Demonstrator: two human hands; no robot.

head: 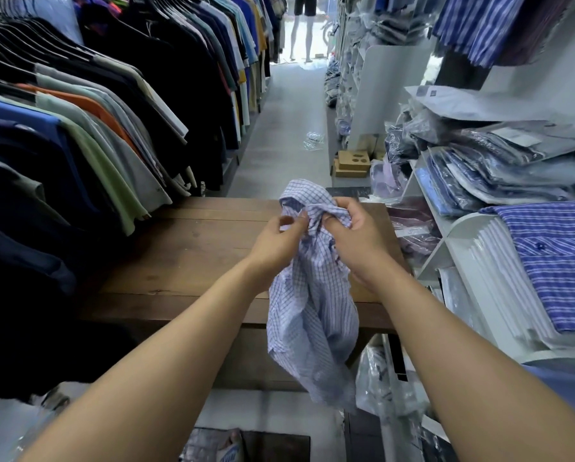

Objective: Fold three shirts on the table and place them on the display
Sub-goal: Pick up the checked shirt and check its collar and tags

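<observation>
A crumpled blue-and-white checked shirt (309,315) hangs in the air over the near edge of the brown wooden table (186,258). My left hand (276,241) pinches the bunched fabric near the collar from the left. My right hand (356,238) grips the same bunch from the right, fingers curled into the cloth. The shirt's lower part dangles below the table edge. On the white display shelf (462,235) at the right lies a folded blue striped shirt (556,261).
A rack of hanging shirts (89,121) lines the left side, close to the table. Shelves with bagged shirts (499,161) fill the right. A narrow grey aisle (286,128) runs ahead, with cardboard boxes (351,163) and mannequin legs (301,31) at its far end.
</observation>
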